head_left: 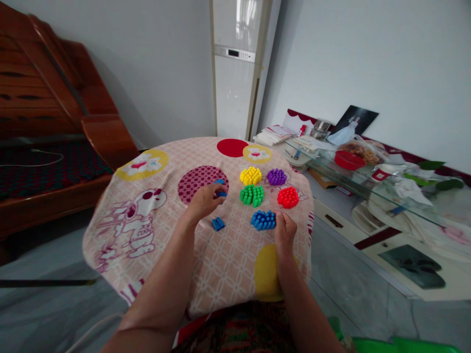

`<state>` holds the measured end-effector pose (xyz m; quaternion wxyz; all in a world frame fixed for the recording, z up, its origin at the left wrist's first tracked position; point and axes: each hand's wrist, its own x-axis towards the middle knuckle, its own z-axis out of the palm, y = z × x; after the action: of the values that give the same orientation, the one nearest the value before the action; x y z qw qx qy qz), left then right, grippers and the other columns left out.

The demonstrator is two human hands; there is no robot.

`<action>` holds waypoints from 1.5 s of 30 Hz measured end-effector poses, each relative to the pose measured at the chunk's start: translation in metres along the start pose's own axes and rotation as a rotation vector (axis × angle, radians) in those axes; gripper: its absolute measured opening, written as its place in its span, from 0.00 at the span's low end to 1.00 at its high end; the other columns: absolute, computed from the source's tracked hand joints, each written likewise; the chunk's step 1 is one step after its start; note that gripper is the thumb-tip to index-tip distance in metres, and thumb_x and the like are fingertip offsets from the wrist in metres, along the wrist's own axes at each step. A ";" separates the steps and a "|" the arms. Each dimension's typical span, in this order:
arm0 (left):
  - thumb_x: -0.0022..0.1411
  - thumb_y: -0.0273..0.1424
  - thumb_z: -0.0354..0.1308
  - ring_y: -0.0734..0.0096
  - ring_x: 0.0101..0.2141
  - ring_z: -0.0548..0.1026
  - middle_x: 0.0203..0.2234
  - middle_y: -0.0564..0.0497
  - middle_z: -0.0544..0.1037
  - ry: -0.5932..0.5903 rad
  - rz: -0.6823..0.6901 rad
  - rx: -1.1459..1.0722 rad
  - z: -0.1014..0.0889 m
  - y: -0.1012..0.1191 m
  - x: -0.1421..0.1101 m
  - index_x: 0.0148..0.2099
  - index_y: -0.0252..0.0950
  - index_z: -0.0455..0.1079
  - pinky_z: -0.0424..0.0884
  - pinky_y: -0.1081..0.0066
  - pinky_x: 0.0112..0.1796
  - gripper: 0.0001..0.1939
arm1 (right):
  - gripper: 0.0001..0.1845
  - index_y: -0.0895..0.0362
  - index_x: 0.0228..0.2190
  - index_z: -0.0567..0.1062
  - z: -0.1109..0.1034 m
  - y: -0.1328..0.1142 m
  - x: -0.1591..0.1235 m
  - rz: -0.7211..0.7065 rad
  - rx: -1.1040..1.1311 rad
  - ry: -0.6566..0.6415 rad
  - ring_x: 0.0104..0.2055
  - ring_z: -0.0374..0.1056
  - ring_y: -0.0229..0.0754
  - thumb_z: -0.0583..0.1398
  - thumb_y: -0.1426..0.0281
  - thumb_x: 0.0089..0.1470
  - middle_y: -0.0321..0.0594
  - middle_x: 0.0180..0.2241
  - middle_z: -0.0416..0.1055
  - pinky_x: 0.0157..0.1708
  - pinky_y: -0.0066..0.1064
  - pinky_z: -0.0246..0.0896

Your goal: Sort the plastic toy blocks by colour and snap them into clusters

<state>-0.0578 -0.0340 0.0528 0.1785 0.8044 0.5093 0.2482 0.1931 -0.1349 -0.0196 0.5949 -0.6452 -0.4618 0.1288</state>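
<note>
My left hand is over the table's middle, its fingers closed on a small blue piece. Just beyond those fingertips lies another blue piece. A few short blue sticks rest together on the cloth, nearer to me. My right hand is curled at the right end of a cluster of upright blue pegs. Its fingertips meet the cluster, but whatever they grip is hidden. Beyond stand clusters of green pegs, yellow pegs, purple pegs and red pegs.
A patterned pink tablecloth covers the round table. To the right, a glass-topped cabinet carries papers, a red bowl and a paper cup. A wooden bench is at left; a tall white appliance stands behind.
</note>
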 end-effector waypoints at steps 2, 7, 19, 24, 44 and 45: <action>0.60 0.29 0.53 0.67 0.38 0.76 0.42 0.49 0.78 0.030 0.095 -0.093 0.007 0.021 -0.001 0.50 0.38 0.72 0.71 0.68 0.42 0.15 | 0.22 0.59 0.32 0.79 0.000 0.001 0.000 -0.004 0.000 0.003 0.33 0.70 0.43 0.52 0.58 0.59 0.42 0.30 0.78 0.35 0.32 0.63; 0.60 0.25 0.51 0.68 0.43 0.74 0.48 0.46 0.75 -0.011 0.332 -0.224 0.028 0.068 -0.013 0.54 0.37 0.68 0.71 0.68 0.44 0.19 | 0.21 0.59 0.30 0.79 0.000 0.000 0.000 -0.004 -0.012 0.011 0.32 0.69 0.43 0.52 0.59 0.58 0.42 0.29 0.77 0.35 0.32 0.62; 0.63 0.25 0.53 0.65 0.41 0.73 0.39 0.46 0.75 -0.214 0.613 -0.052 0.057 0.101 -0.032 0.47 0.39 0.75 0.69 0.69 0.43 0.13 | 0.21 0.59 0.29 0.78 0.000 0.002 0.000 0.018 0.041 0.002 0.30 0.67 0.41 0.53 0.59 0.59 0.39 0.27 0.76 0.33 0.31 0.60; 0.64 0.27 0.52 0.66 0.40 0.72 0.38 0.47 0.74 -0.204 0.596 -0.026 0.055 0.105 -0.035 0.49 0.39 0.72 0.68 0.70 0.42 0.13 | 0.20 0.59 0.28 0.78 0.000 0.001 0.000 0.020 0.041 0.015 0.29 0.66 0.40 0.53 0.60 0.59 0.37 0.26 0.74 0.32 0.30 0.59; 0.63 0.23 0.50 0.66 0.38 0.71 0.35 0.45 0.72 -0.152 0.559 -0.018 0.086 0.108 -0.035 0.37 0.33 0.73 0.68 0.69 0.39 0.10 | 0.20 0.59 0.27 0.77 -0.001 0.003 -0.001 0.016 0.038 0.009 0.28 0.64 0.38 0.53 0.59 0.59 0.36 0.25 0.73 0.31 0.29 0.57; 0.63 0.24 0.51 0.66 0.38 0.70 0.35 0.45 0.72 -0.145 0.553 -0.001 0.088 0.108 -0.035 0.37 0.33 0.73 0.68 0.69 0.39 0.09 | 0.20 0.59 0.28 0.77 -0.001 0.002 -0.001 0.018 0.045 0.008 0.29 0.65 0.39 0.53 0.59 0.59 0.37 0.26 0.74 0.32 0.29 0.57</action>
<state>0.0595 -0.1145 0.0324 0.1404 0.9283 0.2565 0.2295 0.1943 -0.1355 -0.0218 0.6100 -0.6362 -0.4506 0.1417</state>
